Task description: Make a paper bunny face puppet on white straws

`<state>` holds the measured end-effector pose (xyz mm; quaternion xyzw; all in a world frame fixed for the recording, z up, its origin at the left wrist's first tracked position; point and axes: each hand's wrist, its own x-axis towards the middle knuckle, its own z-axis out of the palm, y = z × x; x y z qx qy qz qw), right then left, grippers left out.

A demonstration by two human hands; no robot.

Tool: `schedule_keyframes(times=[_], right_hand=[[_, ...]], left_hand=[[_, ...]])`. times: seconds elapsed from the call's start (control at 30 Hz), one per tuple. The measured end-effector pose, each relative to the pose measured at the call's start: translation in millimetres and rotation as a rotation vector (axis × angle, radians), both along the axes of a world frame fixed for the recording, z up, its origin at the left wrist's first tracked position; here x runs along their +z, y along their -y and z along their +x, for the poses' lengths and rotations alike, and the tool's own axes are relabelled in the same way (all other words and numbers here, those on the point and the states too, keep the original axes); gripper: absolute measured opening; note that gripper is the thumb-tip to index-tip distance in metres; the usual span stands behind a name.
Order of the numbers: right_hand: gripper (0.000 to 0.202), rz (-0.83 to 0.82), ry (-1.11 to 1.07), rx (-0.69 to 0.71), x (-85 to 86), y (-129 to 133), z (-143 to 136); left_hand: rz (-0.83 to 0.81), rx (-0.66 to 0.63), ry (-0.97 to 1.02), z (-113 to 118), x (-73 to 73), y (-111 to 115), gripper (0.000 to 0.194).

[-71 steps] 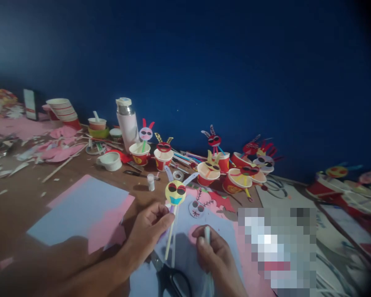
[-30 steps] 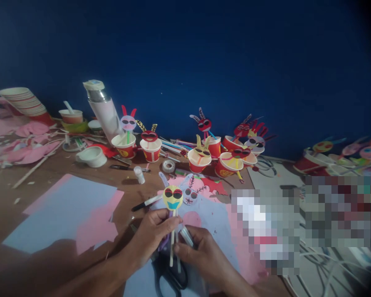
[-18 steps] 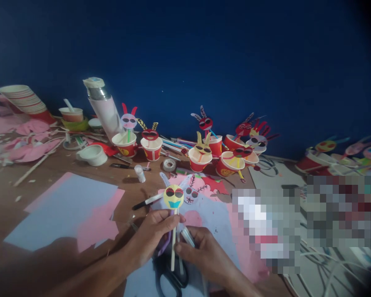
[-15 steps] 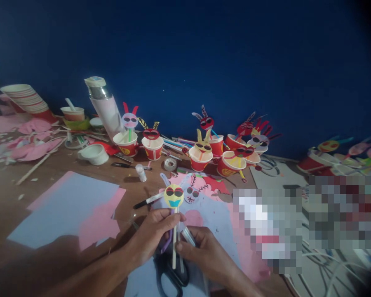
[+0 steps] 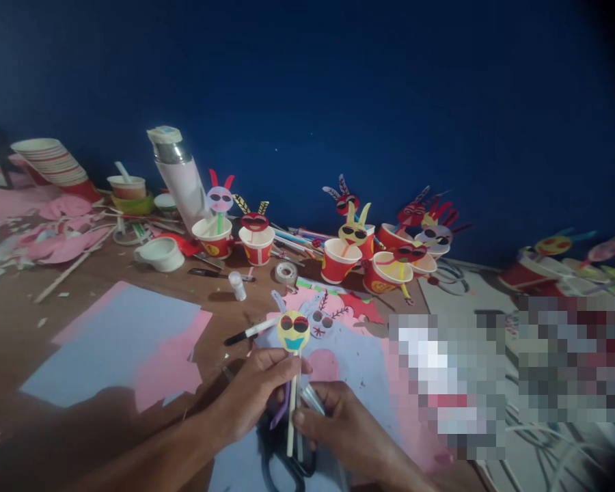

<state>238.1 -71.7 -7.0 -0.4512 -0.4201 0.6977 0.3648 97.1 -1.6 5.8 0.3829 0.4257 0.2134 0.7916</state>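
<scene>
My left hand (image 5: 264,383) pinches a pale stick (image 5: 291,427) just below a round yellow paper face (image 5: 294,333) with dark eyes and a teal mouth. A bent purple strip (image 5: 280,410) hangs beside the stick under the same hand. My right hand (image 5: 335,413) is closed around a slim clear-and-whitish tube (image 5: 312,398), its thumb against or close to the lower stick; its fingers hide part of the tube. Behind the yellow face lies a pale lilac paper face (image 5: 322,322) with dark feelers. Black-handled scissors (image 5: 274,471) rest below my hands.
Red paper cups (image 5: 256,254) with face puppets line the wall. A white flask (image 5: 182,181) stands behind. Blue and pink paper sheets (image 5: 113,342) lie left, near a marker (image 5: 249,331), a small clear cap (image 5: 237,285) and a tape roll (image 5: 285,273). Cables (image 5: 538,437) run at right.
The whole view has shifted slightly. A yellow-faced puppet among the cups sits higher and further right in its cup. My hands keep nearly the same grip.
</scene>
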Motion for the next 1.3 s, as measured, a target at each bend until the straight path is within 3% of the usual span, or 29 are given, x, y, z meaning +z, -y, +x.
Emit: schedule_keyframes(times=[0.23,0.47,0.93,1.17,1.3], right_hand=[[0.04,0.011,0.02,-0.002,0.6,-1.8,-0.7],[0.037,-0.006,0.067,-0.018,6.4,-0.9,-2.0],[0.04,-0.015,0.005,0.042,5.1,0.2,0.9],[0.039,0.011,0.001,-0.043,-0.2,-1.7,0.3],[0.039,0.018,-0.019,-0.077,2.7,-3.2,-0.4]], left_hand=[[0.01,-0.012,0.008,-2.1,-6.1,-0.9,0.037],[0.103,0.073,-0.053,-2.4,-5.3,-4.6,0.037],[-0.06,0.043,0.059,-2.6,-5.4,-4.9,0.043],[-0.126,0.012,0.112,-2.1,-3.1,-5.3,0.052],[-0.089,0.006,0.127,-2.6,-2.4,-5.2,0.043]])
